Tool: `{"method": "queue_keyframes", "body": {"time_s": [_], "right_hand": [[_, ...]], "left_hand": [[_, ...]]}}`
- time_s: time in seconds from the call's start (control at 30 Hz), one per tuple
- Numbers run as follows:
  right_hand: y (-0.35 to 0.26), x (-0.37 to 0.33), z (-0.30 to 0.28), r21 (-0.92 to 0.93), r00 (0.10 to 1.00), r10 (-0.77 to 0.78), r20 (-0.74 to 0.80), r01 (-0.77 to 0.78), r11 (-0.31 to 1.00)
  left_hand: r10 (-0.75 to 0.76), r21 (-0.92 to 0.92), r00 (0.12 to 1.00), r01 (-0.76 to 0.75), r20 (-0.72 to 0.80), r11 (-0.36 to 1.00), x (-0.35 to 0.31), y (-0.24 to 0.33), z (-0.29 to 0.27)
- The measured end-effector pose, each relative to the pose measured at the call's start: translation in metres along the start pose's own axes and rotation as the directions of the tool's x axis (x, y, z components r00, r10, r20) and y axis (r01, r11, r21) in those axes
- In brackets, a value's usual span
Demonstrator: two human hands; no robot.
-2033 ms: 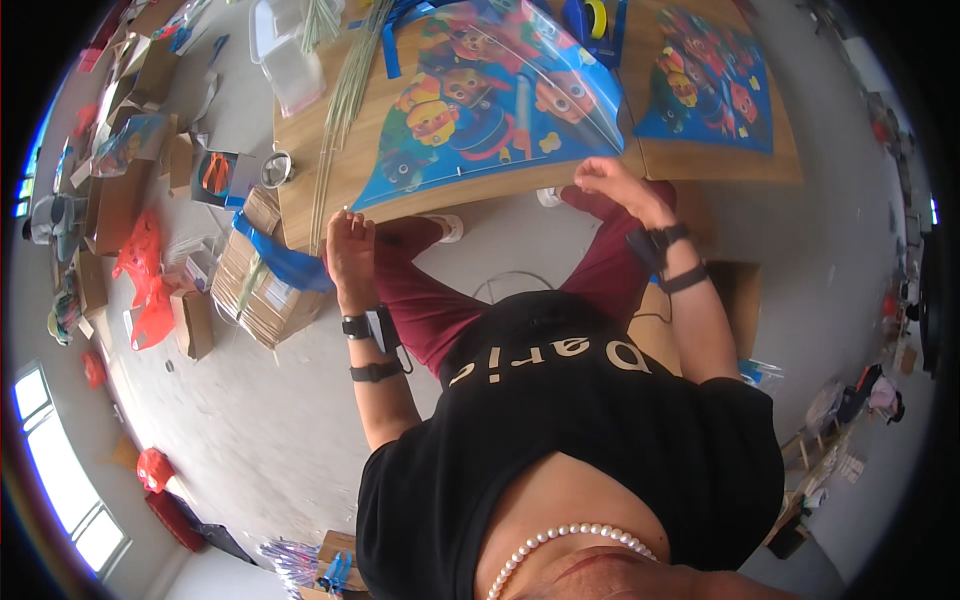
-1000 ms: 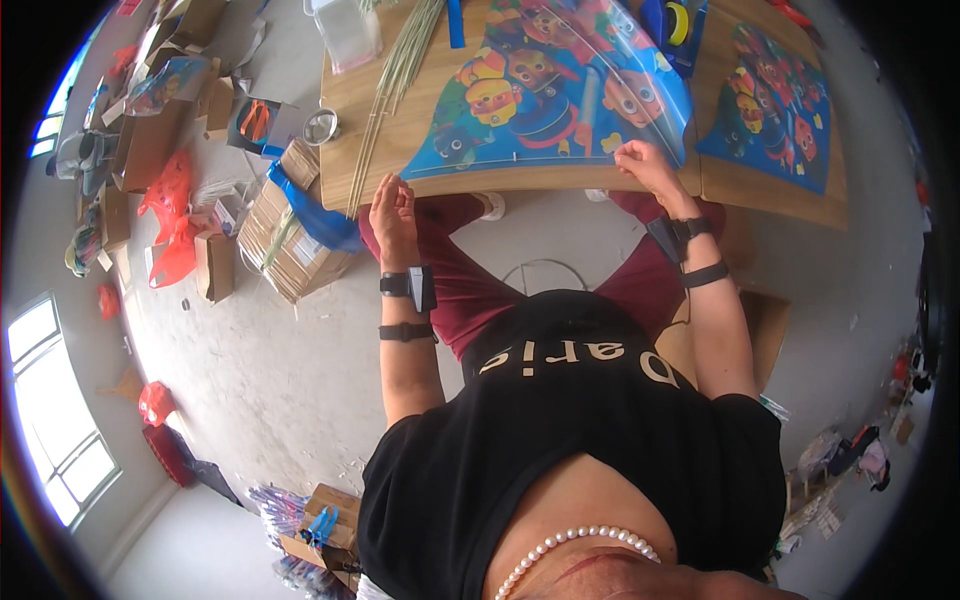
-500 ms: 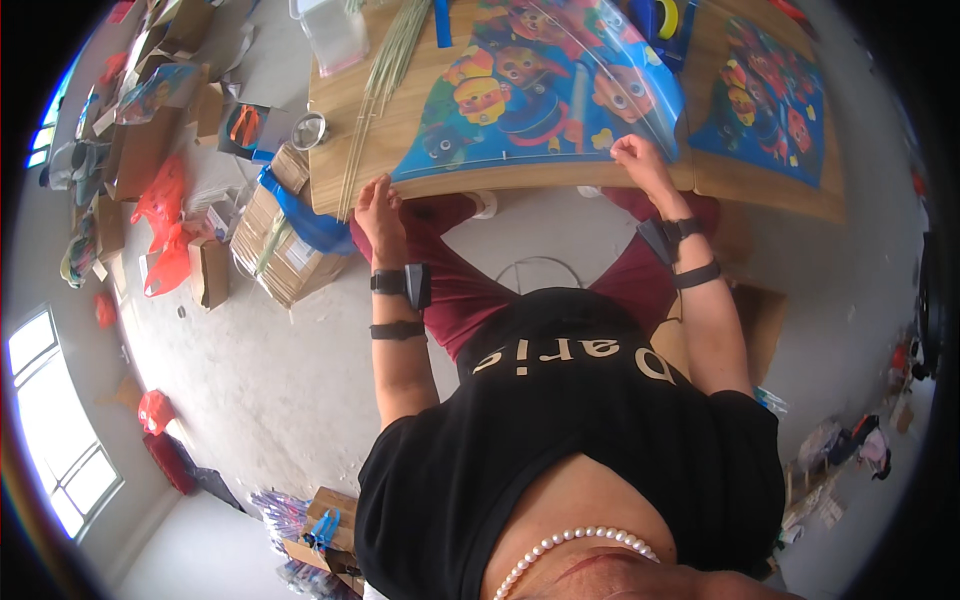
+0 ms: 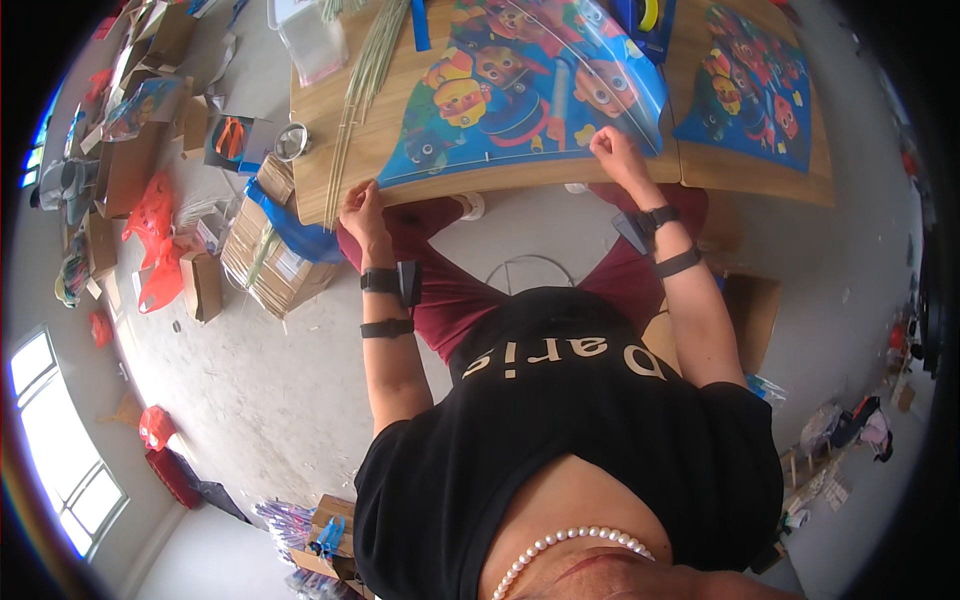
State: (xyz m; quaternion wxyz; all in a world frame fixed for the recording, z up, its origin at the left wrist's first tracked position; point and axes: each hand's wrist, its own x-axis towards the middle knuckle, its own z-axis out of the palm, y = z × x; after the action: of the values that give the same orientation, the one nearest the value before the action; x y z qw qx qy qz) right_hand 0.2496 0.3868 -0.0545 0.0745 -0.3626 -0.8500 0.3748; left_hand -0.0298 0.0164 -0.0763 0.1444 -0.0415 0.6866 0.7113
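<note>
My left hand: fingers curled by near-left corner of sheet | my right hand: curled, near right | both grips: can't tell

Your left hand curls at the worktop's near edge, its grip too small to read; your right hand covers part of the printed sheet's near edge, and you can't tell what its fingers hold. The sheet's far side, the sticks, clear box and tape holder are cut off above. The worktop's near edge mostly hides your right shoe.
</note>
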Motion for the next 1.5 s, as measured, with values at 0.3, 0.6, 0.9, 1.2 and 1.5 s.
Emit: {"method": "queue_keyframes", "body": {"time_s": [0.3,0.6,0.9,1.2,1.5], "right_hand": [[0.001,-0.006,0.003,0.009,0.992,0.124,-0.035,-0.124,0.992],[0.002,-0.004,0.005,-0.003,0.994,0.095,-0.057,-0.095,0.995],[-0.003,-0.005,0.007,-0.032,0.992,0.097,-0.084,-0.100,0.994],[-0.006,-0.005,0.010,-0.043,0.989,0.079,-0.126,-0.085,0.995],[-0.007,-0.005,0.008,-0.037,0.989,0.049,-0.137,-0.055,0.998]], "left_hand": [[0.062,0.199,0.995,-0.046,-0.077,0.979,-0.003,0.002,0.004],[0.143,0.334,0.981,-0.092,-0.130,0.938,0.002,-0.008,0.007],[0.192,0.468,0.965,-0.088,-0.179,0.879,0.008,-0.014,0.008],[0.217,0.556,0.958,-0.080,-0.186,0.827,0.008,-0.008,0.013],[0.170,0.493,0.968,-0.059,-0.183,0.868,0.007,-0.004,0.015]]}}
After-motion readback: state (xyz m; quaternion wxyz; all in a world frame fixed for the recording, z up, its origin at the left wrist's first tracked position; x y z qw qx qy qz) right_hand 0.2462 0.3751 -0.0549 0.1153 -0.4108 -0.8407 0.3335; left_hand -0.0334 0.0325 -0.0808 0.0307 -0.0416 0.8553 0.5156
